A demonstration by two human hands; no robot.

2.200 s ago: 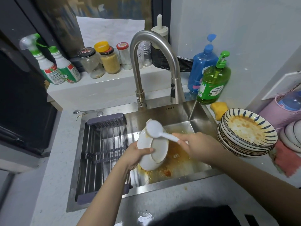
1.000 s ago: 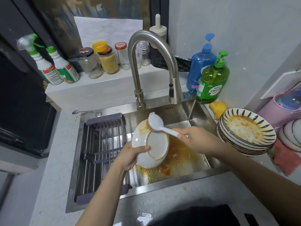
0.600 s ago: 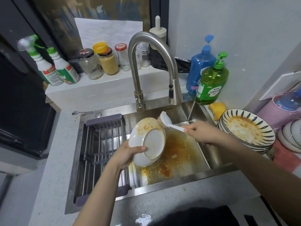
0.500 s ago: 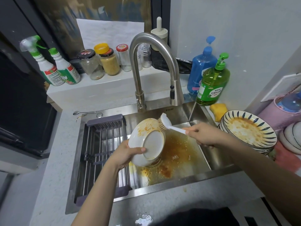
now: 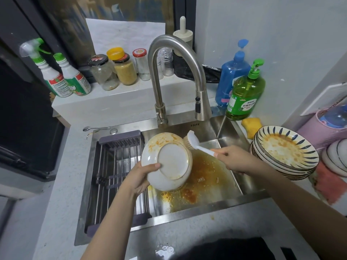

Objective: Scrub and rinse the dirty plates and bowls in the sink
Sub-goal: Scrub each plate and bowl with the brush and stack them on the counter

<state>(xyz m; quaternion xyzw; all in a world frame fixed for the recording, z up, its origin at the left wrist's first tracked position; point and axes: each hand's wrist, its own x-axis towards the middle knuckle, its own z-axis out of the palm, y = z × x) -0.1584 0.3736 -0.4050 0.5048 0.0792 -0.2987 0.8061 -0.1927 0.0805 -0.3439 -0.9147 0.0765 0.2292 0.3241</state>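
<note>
Your left hand [image 5: 139, 180] has its grip clamped on the white bowl [image 5: 167, 162], tilted base-up above the orange-stained sink [image 5: 210, 173], while your right hand [image 5: 233, 159] grips the scrub brush [image 5: 193, 142], bristles touching the bowl's far rim, right of it dirty plates [image 5: 285, 152] stacked on the bench [image 5: 62, 194].

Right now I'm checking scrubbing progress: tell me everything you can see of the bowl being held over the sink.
The bowl is white and glossy, ceramic by its look, tilted on edge with its round foot facing the camera. Orange grease smears its upper outside. The left hand grips its lower left rim; the brush, held by the right hand, touches its upper right edge. It hangs above the stained sink.
</note>
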